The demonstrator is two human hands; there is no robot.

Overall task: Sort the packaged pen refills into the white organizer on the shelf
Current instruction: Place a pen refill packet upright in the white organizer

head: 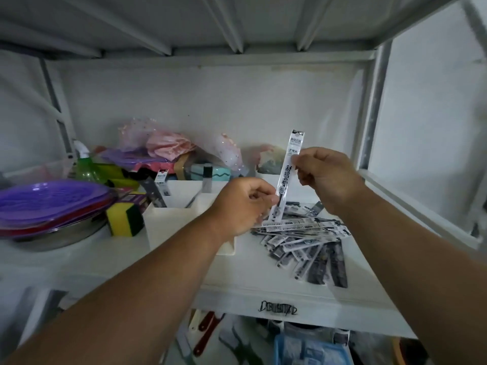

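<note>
Head view: left hand (241,204) pinching bottom, right hand (325,177) pinching upper part of one upright refill packet (287,172), above pile of packets (305,243) toward shelf (263,291) front-right edge; white organizer (181,219) just left, behind left hand.

White shelf (263,291): carries white organizer (184,222), loose pile of packaged refills (305,246), yellow-green sponge (124,218), metal bowl (60,237) under purple plates (50,204), and bagged clutter (168,151) at the rear.
</note>
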